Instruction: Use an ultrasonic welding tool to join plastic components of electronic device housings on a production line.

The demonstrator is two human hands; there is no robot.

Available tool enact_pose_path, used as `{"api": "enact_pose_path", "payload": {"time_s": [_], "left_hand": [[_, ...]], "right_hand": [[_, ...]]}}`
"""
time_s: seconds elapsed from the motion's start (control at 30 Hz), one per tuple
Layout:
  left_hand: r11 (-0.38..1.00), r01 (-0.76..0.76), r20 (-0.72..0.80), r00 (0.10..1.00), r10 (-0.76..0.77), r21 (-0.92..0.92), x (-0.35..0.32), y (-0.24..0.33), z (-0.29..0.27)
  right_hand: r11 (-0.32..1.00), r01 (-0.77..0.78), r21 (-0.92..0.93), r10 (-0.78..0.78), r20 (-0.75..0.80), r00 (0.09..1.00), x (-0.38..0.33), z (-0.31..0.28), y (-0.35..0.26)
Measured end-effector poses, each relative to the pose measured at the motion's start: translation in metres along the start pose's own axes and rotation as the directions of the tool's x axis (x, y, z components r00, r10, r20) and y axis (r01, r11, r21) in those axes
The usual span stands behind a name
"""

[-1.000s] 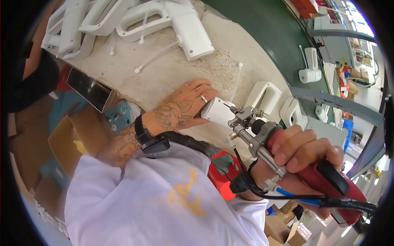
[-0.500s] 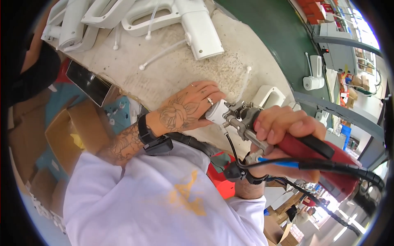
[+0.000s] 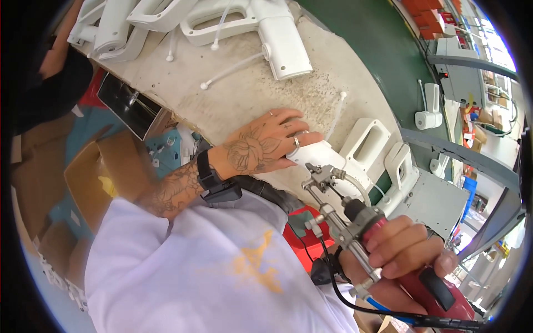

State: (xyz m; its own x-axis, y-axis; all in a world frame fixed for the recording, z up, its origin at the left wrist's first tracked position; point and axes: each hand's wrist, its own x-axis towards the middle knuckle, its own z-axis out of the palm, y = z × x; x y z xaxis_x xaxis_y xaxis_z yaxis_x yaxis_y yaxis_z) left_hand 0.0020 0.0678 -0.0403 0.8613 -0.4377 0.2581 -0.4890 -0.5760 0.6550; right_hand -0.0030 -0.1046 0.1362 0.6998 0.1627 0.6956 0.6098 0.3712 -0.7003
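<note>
My left hand (image 3: 261,143) lies at the near end of a white plastic housing with a loop handle (image 3: 316,154). Its index finger reaches over the top and its thumb is at the near side, steadying the part on the table. A red power screwdriver (image 3: 438,294) is in my right hand (image 3: 408,250), fingers wrapped round the body. The screwdriver's metal nose (image 3: 322,176) hangs in front of the housing, seemingly apart from it. A black cable and a blue hose run off the tool at the lower right.
More white handled housings (image 3: 283,47) lie at the table's far side, some with thin white cords. The worn tabletop (image 3: 233,105) carries them. A grey metal box (image 3: 436,202) is at the right. Below left are an open cardboard box (image 3: 83,177) and another person's dark sleeve (image 3: 55,91).
My right hand has drawn the screwdriver back, down and to the right, away from the white housing, exposing more of it. My left hand still holds the housing's end.
</note>
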Motion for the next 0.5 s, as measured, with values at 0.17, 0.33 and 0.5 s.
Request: {"api": "enact_pose_path", "payload": {"time_s": [0.17, 0.33, 0.5], "left_hand": [[1.000, -0.006, -0.013, 1.000, 0.006, -0.027, 0.002, 0.003, 0.001], [0.999, 0.019, -0.013, 1.000, -0.020, -0.042, -0.002, 0.002, 0.002], [0.998, -0.003, -0.027, 1.000, 0.001, -0.065, 0.000, -0.002, 0.003]], "right_hand": [[0.965, -0.258, -0.037, 0.261, 0.150, 0.954, 0.000, -0.007, 0.001], [0.983, -0.173, -0.068, 0.184, 0.198, 0.963, -0.003, -0.009, 0.020], [0.989, -0.144, -0.013, 0.145, 0.118, 0.982, -0.014, 0.002, 0.039]]}}
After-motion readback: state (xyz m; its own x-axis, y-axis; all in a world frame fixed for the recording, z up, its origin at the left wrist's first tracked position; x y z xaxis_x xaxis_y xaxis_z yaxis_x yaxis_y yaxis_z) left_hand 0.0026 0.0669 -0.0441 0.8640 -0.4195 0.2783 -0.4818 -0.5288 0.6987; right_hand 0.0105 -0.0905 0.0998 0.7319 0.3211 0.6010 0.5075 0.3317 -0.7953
